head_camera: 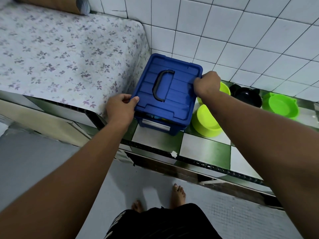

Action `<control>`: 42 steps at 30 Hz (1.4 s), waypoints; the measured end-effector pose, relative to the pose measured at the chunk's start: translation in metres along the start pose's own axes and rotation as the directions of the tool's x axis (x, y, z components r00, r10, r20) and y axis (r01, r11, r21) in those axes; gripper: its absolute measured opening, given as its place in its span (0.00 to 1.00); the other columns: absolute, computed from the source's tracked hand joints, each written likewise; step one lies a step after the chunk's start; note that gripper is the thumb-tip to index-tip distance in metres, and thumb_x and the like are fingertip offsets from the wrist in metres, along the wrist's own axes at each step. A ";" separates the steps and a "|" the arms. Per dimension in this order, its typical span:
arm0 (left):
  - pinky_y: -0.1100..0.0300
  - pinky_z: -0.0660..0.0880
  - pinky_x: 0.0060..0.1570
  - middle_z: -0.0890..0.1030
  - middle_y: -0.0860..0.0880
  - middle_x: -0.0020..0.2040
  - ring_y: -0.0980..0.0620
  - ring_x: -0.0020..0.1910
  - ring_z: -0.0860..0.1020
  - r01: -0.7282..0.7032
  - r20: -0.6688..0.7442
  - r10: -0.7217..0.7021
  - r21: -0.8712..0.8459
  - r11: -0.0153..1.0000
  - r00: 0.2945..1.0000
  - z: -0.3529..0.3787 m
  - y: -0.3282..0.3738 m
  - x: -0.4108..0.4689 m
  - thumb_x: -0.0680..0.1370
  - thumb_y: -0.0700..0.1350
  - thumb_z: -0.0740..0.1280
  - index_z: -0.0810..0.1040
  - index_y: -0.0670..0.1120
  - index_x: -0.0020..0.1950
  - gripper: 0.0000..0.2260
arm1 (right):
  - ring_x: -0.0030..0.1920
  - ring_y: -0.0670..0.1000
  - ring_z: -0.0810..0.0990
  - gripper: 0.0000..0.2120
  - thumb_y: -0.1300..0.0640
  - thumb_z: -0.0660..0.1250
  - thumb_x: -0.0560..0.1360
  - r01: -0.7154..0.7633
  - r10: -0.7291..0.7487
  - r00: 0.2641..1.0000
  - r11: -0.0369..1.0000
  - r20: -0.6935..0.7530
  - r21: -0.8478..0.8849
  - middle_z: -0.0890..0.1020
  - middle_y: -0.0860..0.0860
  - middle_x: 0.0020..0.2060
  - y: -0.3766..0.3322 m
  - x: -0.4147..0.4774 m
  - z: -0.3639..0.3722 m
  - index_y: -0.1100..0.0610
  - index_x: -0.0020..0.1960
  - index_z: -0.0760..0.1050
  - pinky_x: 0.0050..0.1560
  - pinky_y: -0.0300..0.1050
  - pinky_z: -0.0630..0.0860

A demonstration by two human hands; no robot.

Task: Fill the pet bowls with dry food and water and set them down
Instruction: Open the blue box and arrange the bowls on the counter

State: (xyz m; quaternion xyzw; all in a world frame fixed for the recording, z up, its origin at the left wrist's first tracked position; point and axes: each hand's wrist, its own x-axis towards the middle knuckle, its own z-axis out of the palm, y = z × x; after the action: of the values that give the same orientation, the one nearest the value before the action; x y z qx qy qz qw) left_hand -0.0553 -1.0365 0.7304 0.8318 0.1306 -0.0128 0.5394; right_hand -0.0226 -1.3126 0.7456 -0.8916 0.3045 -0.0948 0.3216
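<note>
Box (165, 94) stands on the counter (203, 149) — mattress (60, 54) at its left, bowls (207, 123) right, wall (241, 40) behind.

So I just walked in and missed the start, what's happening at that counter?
A person stands at the tiled counter with both hands on the lid of a blue storage box: the left hand grips its near left edge, the right hand its far right corner. Three green bowls and a black bowl sit beside the box, to its right; the far right one looks empty.

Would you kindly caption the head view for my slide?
Left hand and right hand grip the blue box's lid; green bowls and a black bowl stand alongside.
</note>
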 end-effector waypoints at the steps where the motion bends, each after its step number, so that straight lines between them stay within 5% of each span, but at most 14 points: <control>1: 0.50 0.84 0.53 0.85 0.49 0.50 0.50 0.48 0.84 -0.003 0.004 0.003 -0.013 1.000 1.000 0.000 0.002 0.001 0.78 0.50 0.74 0.83 0.44 0.60 0.14 | 0.37 0.55 0.70 0.05 0.61 0.61 0.72 0.000 0.000 1.000 1.000 -0.005 0.008 0.72 0.55 0.37 -0.001 0.001 -0.002 0.60 0.39 0.69 0.26 0.42 0.60; 6: 0.60 0.83 0.43 0.85 0.50 0.48 0.54 0.45 0.84 -0.008 0.010 0.009 -0.088 0.996 1.000 -0.002 0.010 0.004 0.79 0.47 0.73 0.84 0.44 0.58 0.11 | 0.27 0.49 0.64 0.10 0.60 0.62 0.73 -0.005 0.006 1.000 0.998 -0.020 0.068 0.66 0.51 0.28 -0.006 0.004 -0.010 0.59 0.34 0.66 0.25 0.43 0.61; 11: 0.61 0.83 0.43 0.85 0.49 0.49 0.54 0.45 0.83 -0.004 0.015 0.007 -0.177 0.984 1.000 -0.007 0.017 0.003 0.80 0.45 0.72 0.84 0.42 0.58 0.10 | 0.33 0.56 0.77 0.10 0.57 0.64 0.70 -0.019 0.024 1.000 0.979 -0.021 0.202 0.73 0.55 0.29 -0.009 0.003 -0.016 0.62 0.34 0.76 0.38 0.52 0.79; 15: 0.61 0.83 0.42 0.85 0.49 0.48 0.54 0.46 0.84 -0.021 -0.005 0.021 -0.191 0.981 1.000 -0.012 0.024 0.000 0.80 0.45 0.72 0.84 0.42 0.57 0.08 | 0.37 0.62 0.84 0.17 0.51 0.65 0.68 -0.004 0.006 1.000 0.970 -0.009 0.243 0.83 0.62 0.35 -0.007 0.005 -0.017 0.67 0.38 0.81 0.42 0.60 0.83; 24: 0.68 0.79 0.39 0.85 0.52 0.45 0.57 0.41 0.82 -0.164 -0.070 0.163 0.000 0.987 0.984 -0.035 0.035 -0.002 0.80 0.49 0.72 0.86 0.47 0.53 0.07 | 0.39 0.56 0.83 0.12 0.54 0.68 0.72 0.015 -0.003 0.999 0.948 -0.040 0.317 0.83 0.55 0.35 -0.034 -0.018 -0.029 0.64 0.42 0.83 0.42 0.51 0.83; 28: 0.60 0.77 0.53 0.84 0.53 0.46 0.53 0.48 0.82 -0.266 -0.153 0.287 0.146 0.953 0.945 -0.060 0.043 0.003 0.81 0.51 0.69 0.86 0.44 0.56 0.12 | 0.33 0.52 0.79 0.11 0.54 0.70 0.72 0.051 -0.042 0.999 0.937 -0.034 0.346 0.79 0.51 0.31 -0.062 -0.020 -0.025 0.63 0.40 0.82 0.35 0.46 0.78; 32: 0.58 0.75 0.52 0.85 0.47 0.48 0.51 0.47 0.81 -0.315 -0.214 0.373 0.259 0.913 0.903 -0.091 0.046 0.015 0.83 0.50 0.66 0.86 0.42 0.56 0.14 | 0.39 0.57 0.85 0.07 0.56 0.71 0.71 0.048 -0.067 0.997 0.910 0.032 0.411 0.84 0.54 0.36 -0.099 -0.026 -0.007 0.59 0.39 0.82 0.41 0.57 0.84; 36: 0.58 0.73 0.47 0.83 0.48 0.45 0.49 0.46 0.80 -0.269 -0.206 0.343 0.316 0.910 0.916 -0.124 0.038 0.038 0.83 0.55 0.65 0.85 0.43 0.53 0.17 | 0.41 0.57 0.85 0.08 0.57 0.73 0.71 0.068 -0.119 0.989 0.890 0.086 0.451 0.85 0.57 0.39 -0.134 -0.038 0.020 0.63 0.43 0.82 0.43 0.58 0.84; 39: 0.47 0.76 0.57 0.84 0.44 0.51 0.41 0.52 0.81 -0.197 -0.219 0.301 0.399 0.896 0.928 -0.148 0.026 0.058 0.81 0.62 0.63 0.83 0.46 0.57 0.21 | 0.41 0.53 0.83 0.10 0.56 0.74 0.72 0.088 -0.169 0.976 0.881 0.135 0.466 0.84 0.54 0.40 -0.156 -0.047 0.044 0.64 0.43 0.80 0.47 0.51 0.83; 42: 0.41 0.71 0.62 0.80 0.41 0.60 0.37 0.61 0.77 -0.089 -0.251 0.250 0.518 0.851 0.935 -0.169 0.015 0.075 0.81 0.61 0.63 0.80 0.45 0.63 0.22 | 0.37 0.52 0.81 0.10 0.57 0.72 0.73 0.130 -0.235 0.953 0.887 0.189 0.444 0.82 0.54 0.36 -0.177 -0.058 0.066 0.65 0.43 0.80 0.40 0.45 0.80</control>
State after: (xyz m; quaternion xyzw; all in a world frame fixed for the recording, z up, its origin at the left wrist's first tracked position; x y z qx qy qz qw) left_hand 0.0004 -0.8746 0.8027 0.9423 0.1310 0.1327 0.2779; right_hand 0.0408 -1.1358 0.8081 -0.8293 0.1499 -0.0815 0.5322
